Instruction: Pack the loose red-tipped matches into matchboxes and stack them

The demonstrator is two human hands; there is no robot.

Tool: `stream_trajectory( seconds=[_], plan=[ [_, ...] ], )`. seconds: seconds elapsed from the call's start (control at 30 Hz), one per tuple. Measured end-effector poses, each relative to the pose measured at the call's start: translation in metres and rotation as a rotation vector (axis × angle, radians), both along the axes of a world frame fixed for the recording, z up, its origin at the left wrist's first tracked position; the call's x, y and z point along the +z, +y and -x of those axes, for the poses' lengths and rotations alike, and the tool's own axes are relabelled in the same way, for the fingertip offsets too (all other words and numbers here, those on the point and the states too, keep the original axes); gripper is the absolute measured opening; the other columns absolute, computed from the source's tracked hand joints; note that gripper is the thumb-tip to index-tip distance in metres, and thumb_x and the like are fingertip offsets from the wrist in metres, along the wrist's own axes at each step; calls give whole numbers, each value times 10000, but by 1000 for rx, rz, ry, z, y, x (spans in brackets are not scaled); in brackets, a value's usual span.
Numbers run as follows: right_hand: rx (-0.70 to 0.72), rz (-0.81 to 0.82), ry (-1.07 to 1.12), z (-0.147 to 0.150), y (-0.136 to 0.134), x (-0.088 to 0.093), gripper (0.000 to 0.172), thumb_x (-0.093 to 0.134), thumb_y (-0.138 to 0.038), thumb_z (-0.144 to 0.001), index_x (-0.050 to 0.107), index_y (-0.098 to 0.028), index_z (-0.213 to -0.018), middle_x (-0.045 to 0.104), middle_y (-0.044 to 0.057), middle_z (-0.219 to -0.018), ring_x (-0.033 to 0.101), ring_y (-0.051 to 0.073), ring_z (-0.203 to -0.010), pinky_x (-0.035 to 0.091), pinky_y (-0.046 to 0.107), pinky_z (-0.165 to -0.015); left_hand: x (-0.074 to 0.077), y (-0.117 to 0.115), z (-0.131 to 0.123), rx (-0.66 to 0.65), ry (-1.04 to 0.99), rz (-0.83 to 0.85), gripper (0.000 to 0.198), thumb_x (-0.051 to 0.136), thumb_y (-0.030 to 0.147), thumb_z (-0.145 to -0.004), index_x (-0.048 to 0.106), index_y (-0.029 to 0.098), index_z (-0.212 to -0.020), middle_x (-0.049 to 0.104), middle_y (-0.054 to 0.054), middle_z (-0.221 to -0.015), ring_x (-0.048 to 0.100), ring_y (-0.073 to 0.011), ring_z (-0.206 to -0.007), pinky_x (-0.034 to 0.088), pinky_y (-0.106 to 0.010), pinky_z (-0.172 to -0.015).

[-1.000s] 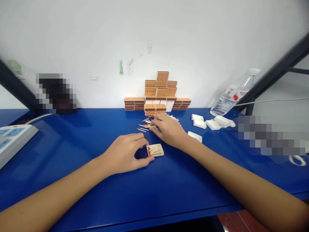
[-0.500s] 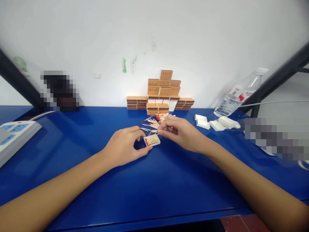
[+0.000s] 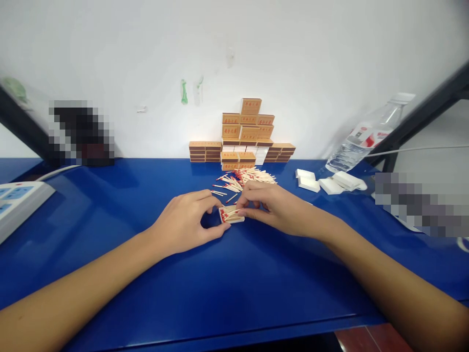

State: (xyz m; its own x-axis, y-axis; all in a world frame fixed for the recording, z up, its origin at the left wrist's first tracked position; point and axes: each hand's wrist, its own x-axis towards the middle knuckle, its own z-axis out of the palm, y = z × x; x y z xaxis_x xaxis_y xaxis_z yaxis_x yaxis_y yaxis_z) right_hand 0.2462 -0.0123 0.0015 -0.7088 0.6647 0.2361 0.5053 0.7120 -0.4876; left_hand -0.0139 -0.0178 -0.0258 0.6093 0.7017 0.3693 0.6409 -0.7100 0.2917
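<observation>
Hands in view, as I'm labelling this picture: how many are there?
2. The left hand holds the left end of a matchbox tray; the right hand pinches matchsticks over that tray.

The right hand [image 3: 266, 203], over the match pile [image 3: 252, 175] beyond the matchbox tray [image 3: 236, 221] a second ago, has come back to the tray's right end. The matches [image 3: 232, 213] it pinches, above the tray's far edge half a second ago, have dropped inside the rim. The tray itself, with the left hand [image 3: 188, 217], sits nearer the pile than a second ago. A lone match [image 3: 232, 198] now lies just beyond the tray.
</observation>
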Motion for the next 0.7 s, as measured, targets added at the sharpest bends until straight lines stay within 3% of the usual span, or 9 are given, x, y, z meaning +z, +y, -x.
stream_trajectory(
  seconds=[0.27,0.5,0.7],
  plan=[
    [-64,-73,-37,-7,-1,3,164,621,-319,-1045,716,-210,-968,615,31,-910,555,177,-838,419,315,-750,4,-3,-1,58,5,72,475,772,534,-832,637,225,-1167,640,22,-881,598,-157,-716,448,-297,-650],
    [-49,-104,-102,15,-12,-3,131,588,-233,-1049,710,-197,-1020,640,71,-1034,604,206,-945,464,334,-812,5,-3,-3,28,22,45,332,749,490,-863,655,212,-1019,652,6,-884,591,-158,-728,434,-295,-649],
    [-71,-131,-83,1,-6,0,113,642,-304,-1027,708,-213,-1035,656,63,-986,605,212,-920,455,338,-800,5,-3,-2,13,17,27,298,743,476,-876,672,209,-988,640,9,-863,577,-149,-712,409,-285,-627]
  ],
)
